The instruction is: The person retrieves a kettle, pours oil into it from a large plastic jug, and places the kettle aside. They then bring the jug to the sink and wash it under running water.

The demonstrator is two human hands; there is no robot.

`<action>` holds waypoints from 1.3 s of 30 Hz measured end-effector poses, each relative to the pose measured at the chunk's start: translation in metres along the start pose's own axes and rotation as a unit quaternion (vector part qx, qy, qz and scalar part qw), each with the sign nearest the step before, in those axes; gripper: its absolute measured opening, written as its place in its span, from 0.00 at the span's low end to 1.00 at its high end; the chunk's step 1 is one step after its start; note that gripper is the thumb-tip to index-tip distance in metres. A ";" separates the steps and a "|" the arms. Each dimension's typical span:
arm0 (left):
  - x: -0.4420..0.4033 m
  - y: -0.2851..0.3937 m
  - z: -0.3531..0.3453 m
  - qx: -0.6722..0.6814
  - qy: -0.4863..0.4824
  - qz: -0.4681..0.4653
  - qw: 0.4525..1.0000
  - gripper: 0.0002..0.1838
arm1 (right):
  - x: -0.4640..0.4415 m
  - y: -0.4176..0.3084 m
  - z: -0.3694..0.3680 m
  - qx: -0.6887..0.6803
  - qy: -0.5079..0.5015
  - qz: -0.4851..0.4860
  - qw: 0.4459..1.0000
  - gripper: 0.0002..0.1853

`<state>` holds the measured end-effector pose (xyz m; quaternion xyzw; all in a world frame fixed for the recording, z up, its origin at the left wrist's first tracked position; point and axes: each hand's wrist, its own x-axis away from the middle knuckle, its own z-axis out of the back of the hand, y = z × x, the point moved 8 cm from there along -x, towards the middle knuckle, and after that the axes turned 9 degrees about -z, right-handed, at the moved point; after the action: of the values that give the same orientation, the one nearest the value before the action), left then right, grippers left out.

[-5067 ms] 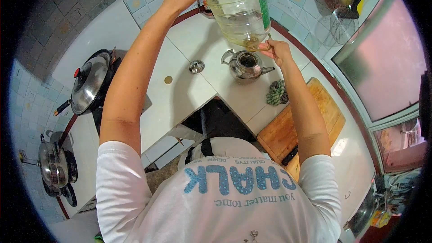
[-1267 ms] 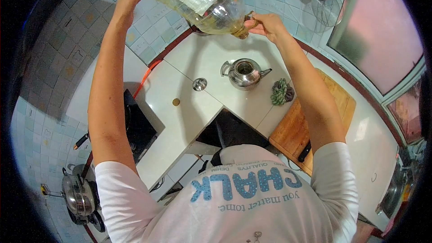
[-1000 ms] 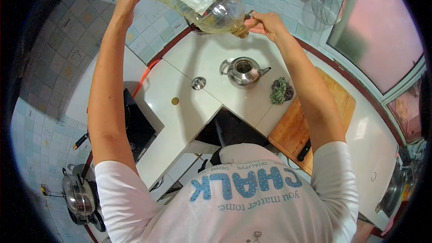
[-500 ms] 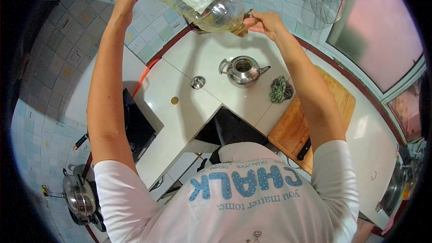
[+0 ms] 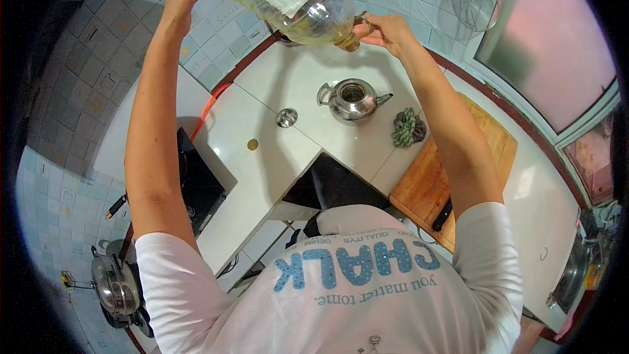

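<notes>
A large clear plastic jug point(image 5: 331, 21) with a white and green label is held up high, tilted with its neck down to the right. My left hand point(image 5: 183, 0) is at its raised bottom end, fingers against the plastic. My right hand point(image 5: 386, 33) is closed around the handle near the neck. Below stands a small steel teapot point(image 5: 352, 110), its top uncovered and its spout to the right. Its likely lid, a shiny steel piece point(image 5: 286, 118), lies left of it, near a small round yellowish cap point(image 5: 252, 145). No stream from the jug's mouth can be made out.
Right of the teapot are a green bunched scrubber point(image 5: 406, 129) and a wooden cutting board point(image 5: 422, 180) with a black-handled knife point(image 5: 443, 216). An orange hose point(image 5: 208, 110) runs by a black cooktop point(image 5: 196, 180) at left. A strainer point(image 5: 474, 3) hangs on the wall.
The view has shifted very slightly. Both hands keep the jug in nearly the same tilted position.
</notes>
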<state>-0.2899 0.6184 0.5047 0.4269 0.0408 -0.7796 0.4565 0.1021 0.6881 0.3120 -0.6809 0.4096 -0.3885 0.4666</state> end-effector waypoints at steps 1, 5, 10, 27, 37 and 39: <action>0.002 -0.008 -0.002 0.137 0.029 0.077 0.987 0.23 | 0.000 0.000 0.000 -0.001 -0.001 0.000 1.000 0.15; 0.002 0.017 -0.005 0.177 0.057 0.101 0.977 0.26 | -0.001 0.003 0.000 -0.003 -0.001 -0.004 1.000 0.16; 0.010 0.102 -0.019 0.153 0.084 0.148 0.973 0.32 | -0.001 0.004 0.001 0.005 0.003 -0.004 1.000 0.16; 0.003 0.031 -0.022 0.013 0.011 -0.009 1.000 0.25 | -0.003 0.024 0.007 0.022 0.008 -0.024 0.999 0.15; 0.033 0.100 -0.055 0.093 0.065 0.156 0.981 0.28 | -0.011 0.054 0.013 -0.003 -0.004 -0.025 1.000 0.15; 0.037 0.089 -0.063 0.130 0.070 0.140 0.979 0.28 | -0.014 0.064 0.015 -0.007 -0.009 -0.029 1.000 0.14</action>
<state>-0.1919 0.5704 0.4677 0.5380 -0.0893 -0.6748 0.4972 0.0986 0.6910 0.2446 -0.6993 0.3880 -0.3926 0.4542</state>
